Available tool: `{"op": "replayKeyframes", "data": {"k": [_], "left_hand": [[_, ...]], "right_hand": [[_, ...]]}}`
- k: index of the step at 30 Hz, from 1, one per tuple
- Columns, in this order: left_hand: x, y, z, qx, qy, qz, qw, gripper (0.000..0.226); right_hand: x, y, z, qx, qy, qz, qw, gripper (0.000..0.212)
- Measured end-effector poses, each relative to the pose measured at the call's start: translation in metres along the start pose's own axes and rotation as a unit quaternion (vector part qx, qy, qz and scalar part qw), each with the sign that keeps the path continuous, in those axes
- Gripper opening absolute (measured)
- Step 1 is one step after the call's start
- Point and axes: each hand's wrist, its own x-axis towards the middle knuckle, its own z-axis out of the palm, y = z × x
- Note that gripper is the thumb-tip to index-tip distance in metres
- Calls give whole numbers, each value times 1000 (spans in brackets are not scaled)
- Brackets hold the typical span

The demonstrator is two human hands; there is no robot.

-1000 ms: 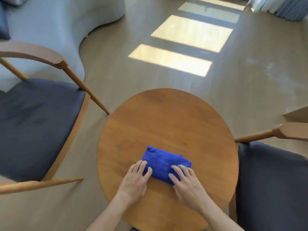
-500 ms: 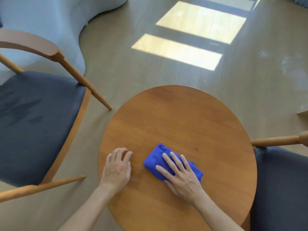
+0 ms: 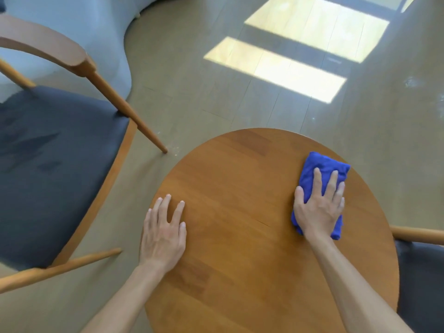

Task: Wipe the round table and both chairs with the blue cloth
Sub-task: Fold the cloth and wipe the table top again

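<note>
On the right side of the round table (image 3: 240,188), the folded blue cloth (image 3: 322,167) lies under my right hand (image 3: 319,207), fingers straight and spread, pressing it flat. My left hand (image 3: 163,234) rests open-palmed near the table's left edge. A dark-cushioned wooden chair (image 3: 55,164) stands on each side, the right chair (image 3: 422,280) touching the table's rim.

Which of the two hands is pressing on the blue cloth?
The right hand: it lies flat on the blue cloth near the table's right edge. The left hand rests on bare wood, apart from the cloth.
</note>
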Motion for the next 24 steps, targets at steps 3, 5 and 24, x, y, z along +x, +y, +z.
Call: {"op": "replayKeyframes", "data": {"k": [3, 5, 24], "left_hand": [[-1, 2, 1, 10, -2, -4, 1000, 55], [0, 4, 2, 16, -2, -7, 1000, 55], [20, 75, 1, 23, -12, 55, 998, 67]], "right_hand": [[-5, -60, 15, 15, -6, -101, 995, 64], [-20, -108, 26, 29, -12, -170, 985, 62], [38, 7, 7, -10, 22, -163, 986, 54]]}}
